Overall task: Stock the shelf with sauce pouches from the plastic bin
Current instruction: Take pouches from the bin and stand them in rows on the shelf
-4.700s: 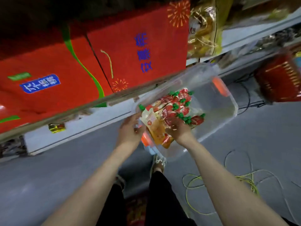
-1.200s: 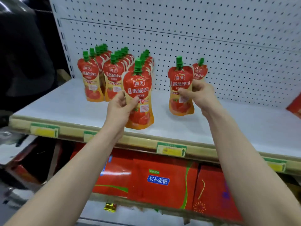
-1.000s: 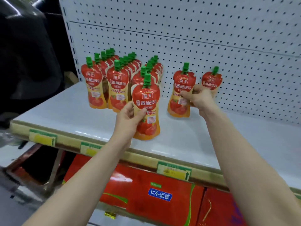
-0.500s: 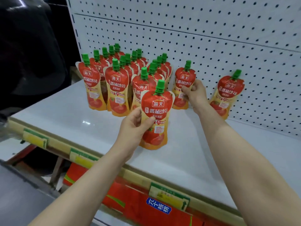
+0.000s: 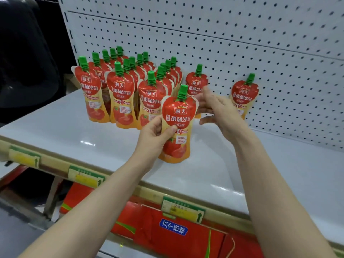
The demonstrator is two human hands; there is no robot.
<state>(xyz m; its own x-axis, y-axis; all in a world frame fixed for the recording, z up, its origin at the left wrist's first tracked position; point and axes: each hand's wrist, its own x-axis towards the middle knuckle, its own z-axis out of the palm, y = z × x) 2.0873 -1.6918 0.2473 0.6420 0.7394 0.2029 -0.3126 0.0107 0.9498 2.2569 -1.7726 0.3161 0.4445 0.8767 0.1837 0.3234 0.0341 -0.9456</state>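
The left hand [image 5: 154, 135] gripped a red-and-yellow plastic sauce pouch with a green screw cap [image 5: 176, 125]. Its thumb lay across the printed front and its fingers curled behind. It held the pouch upright just above the white shelf board [image 5: 74, 131], in front of and slightly right of the standing block of matching pouches [image 5: 119, 90].

The right hand [image 5: 216, 108] held nothing. Its fingers were spread and loosely straight beside a single upright pouch [image 5: 197, 84], which stood immediately right of the block against the white perforated back panel [image 5: 242, 43]. Whether the fingertips touched that pouch could not be told. Farther right of the block, well apart from it, a tilted pouch [image 5: 243, 95] leaned on the panel. Below the block, red cardboard cartons [image 5: 176, 237] filled the lower level. The plastic bin was out of view.

The step in hand looked like placement — the gripped pouch seemed bound for the gap right of the block, in front of the single one, to begin a new row. The next move would call for lowering its base flat onto the board, label outward and close to the block's right-hand row. It would need a gentle release, since these soft pouches would likely tip if nudged. The leaning pouch would probably want straightening and drawing in toward the block.
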